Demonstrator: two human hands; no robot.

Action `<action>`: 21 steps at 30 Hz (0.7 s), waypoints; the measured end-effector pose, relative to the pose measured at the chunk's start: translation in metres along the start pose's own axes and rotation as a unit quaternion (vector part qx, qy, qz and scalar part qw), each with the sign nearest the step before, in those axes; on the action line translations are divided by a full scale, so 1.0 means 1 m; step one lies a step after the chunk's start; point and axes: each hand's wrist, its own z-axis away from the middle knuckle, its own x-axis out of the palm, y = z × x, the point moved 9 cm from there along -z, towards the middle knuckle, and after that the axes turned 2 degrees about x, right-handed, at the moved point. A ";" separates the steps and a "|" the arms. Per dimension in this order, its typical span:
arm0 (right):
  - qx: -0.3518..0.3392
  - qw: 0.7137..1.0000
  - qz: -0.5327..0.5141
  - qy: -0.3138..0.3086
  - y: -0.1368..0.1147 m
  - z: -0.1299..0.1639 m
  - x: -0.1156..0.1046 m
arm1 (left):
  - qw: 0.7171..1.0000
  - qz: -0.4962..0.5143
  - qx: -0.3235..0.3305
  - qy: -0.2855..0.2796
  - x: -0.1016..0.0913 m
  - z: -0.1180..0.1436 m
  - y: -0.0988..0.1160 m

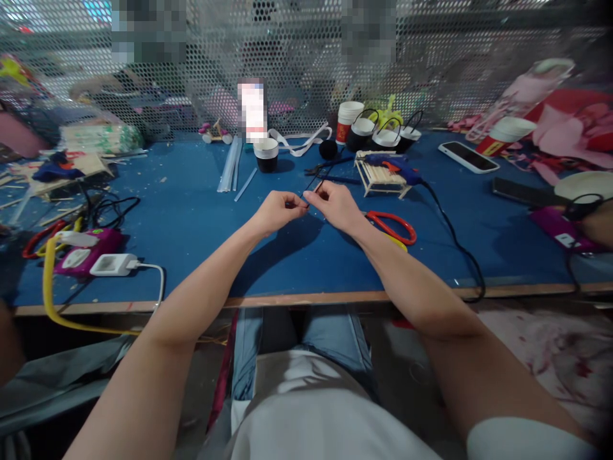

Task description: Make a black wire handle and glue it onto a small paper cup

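Note:
Above the middle of the blue table, my left hand (pixel 280 211) and my right hand (pixel 336 203) meet almost fingertip to fingertip. Both are closed in a pinch on a thin black cord (pixel 316 181), part of which rises between them; its ends are hard to make out. Just behind my right hand lie dark-handled pliers (pixel 330 167) and a small rack of wooden sticks (pixel 380 177) with a blue glue gun (pixel 395 165) resting on it. Red-handled scissors (pixel 393 227) are beside my right wrist. A black-and-white paper cup (pixel 266 155) stands beyond my left hand.
Clear glue sticks (pixel 230 165) lie at the back left. Several cups, including a black one with a looped handle (pixel 361 133), stand at the back right near a white phone (pixel 468 157). A purple power strip (pixel 89 252) sits left. A perforated metal screen (pixel 297 57) borders the table.

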 end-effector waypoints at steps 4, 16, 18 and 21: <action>-0.004 1.000 0.017 0.007 -0.002 0.000 0.000 | 1.000 -0.008 0.010 -0.009 0.003 -0.001 -0.001; -0.032 0.996 -0.055 -0.058 -0.006 0.002 0.009 | 1.000 -0.015 0.018 -0.015 0.000 0.001 0.003; -0.031 0.998 -0.018 -0.048 -0.006 0.002 0.007 | 0.999 -0.041 0.026 -0.016 -0.002 -0.001 0.003; -0.028 0.998 0.010 -0.047 -0.005 0.001 0.008 | 0.993 -0.110 0.051 -0.008 -0.007 -0.002 0.006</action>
